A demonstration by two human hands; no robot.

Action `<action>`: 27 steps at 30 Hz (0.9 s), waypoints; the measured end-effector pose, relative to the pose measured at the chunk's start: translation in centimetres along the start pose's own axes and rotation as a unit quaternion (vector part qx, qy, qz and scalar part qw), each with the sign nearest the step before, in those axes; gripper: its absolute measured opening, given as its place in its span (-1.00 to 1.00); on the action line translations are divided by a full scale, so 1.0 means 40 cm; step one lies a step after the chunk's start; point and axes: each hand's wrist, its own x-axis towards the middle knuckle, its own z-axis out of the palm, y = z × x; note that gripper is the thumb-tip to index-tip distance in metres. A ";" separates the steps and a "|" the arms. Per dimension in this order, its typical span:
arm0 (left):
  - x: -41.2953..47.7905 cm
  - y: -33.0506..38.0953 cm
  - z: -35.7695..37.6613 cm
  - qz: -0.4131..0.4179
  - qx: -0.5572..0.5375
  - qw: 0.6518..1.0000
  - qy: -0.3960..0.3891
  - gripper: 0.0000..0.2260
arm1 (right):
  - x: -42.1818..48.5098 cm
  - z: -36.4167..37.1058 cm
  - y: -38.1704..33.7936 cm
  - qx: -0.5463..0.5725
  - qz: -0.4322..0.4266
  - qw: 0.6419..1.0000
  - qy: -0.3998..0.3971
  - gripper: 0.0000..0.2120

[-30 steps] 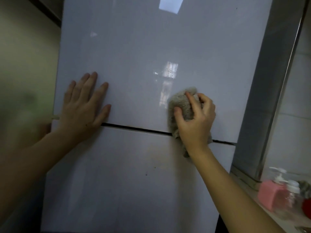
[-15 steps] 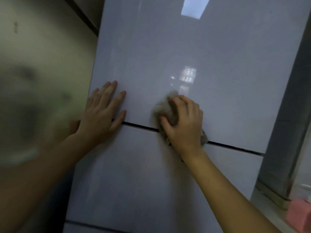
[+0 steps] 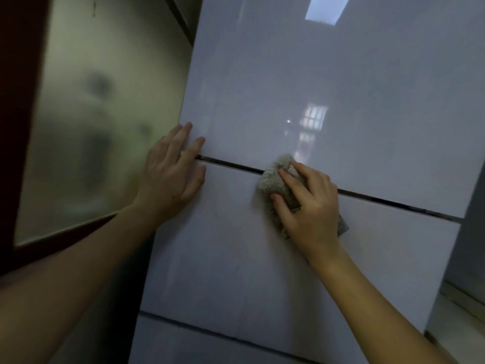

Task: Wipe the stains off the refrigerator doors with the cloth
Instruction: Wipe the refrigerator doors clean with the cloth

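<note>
The glossy white refrigerator fills the view, its upper door (image 3: pixel 328 82) and middle door (image 3: pixel 236 258) split by a dark horizontal gap (image 3: pixel 393 203). A bunched grey-beige cloth (image 3: pixel 275 179) lies against the doors across that gap. My right hand (image 3: pixel 309 206) grips the cloth and presses it to the surface, covering most of it. My left hand (image 3: pixel 170 177) lies flat with straight fingers at the doors' left edge, over the gap. Faint brownish smears show on the middle door below the cloth.
A frosted glass panel (image 3: pixel 99 122) in a dark red frame (image 3: pixel 15 127) stands close on the left. A third door (image 3: pixel 210 348) begins below a lower seam. A grey wall and a ledge (image 3: pixel 456 311) are at the right edge.
My right hand has slid the cloth down from the upper door onto the gap and the top of the middle door. My left hand has stayed flat and sits slightly lower. The view has turned left.
</note>
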 end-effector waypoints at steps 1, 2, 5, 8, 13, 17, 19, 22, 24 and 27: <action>-0.019 0.000 0.001 -0.003 0.000 1.000 -0.003 -0.54 | -0.005 0.001 -0.003 0.000 0.008 1.000 0.007 -0.63; -0.040 -0.001 0.003 -0.004 0.000 1.000 -0.008 -0.53 | -0.008 0.003 -0.006 -0.001 0.016 1.000 0.013 -0.63; -0.097 -0.008 0.003 -0.011 -0.002 0.999 -0.030 -0.50 | -0.005 0.013 -0.016 -0.005 0.033 0.999 0.020 -0.62; -0.131 -0.019 0.000 -0.019 0.002 0.999 -0.030 -0.49 | 0.019 0.034 -0.039 -0.003 0.030 0.999 0.020 -0.62; -0.151 -0.028 0.002 -0.028 -0.001 0.999 -0.040 -0.49 | 0.082 0.114 -0.123 0.014 -0.032 0.999 -0.036 -0.59; -0.174 -0.039 0.001 -0.017 -0.009 0.998 -0.061 -0.47 | 0.005 0.161 -0.186 0.025 -0.137 0.986 -0.093 -0.58; -0.181 -0.041 -0.001 -0.021 -0.020 0.997 -0.070 -0.47 | -0.030 0.158 -0.185 0.026 -0.198 0.974 -0.109 -0.61; -0.188 -0.039 -0.004 -0.024 -0.050 0.996 -0.072 -0.48 | 0.006 0.150 -0.164 0.011 -0.192 0.977 -0.091 -0.63; -0.194 -0.039 -0.004 -0.020 -0.056 0.996 -0.069 -0.49 | 0.067 0.158 -0.163 -0.006 -0.141 0.988 -0.068 -0.61; -0.204 -0.041 -0.002 -0.019 -0.057 0.996 -0.067 -0.49 | 0.131 0.190 -0.202 -0.012 -0.106 0.992 -0.065 -0.57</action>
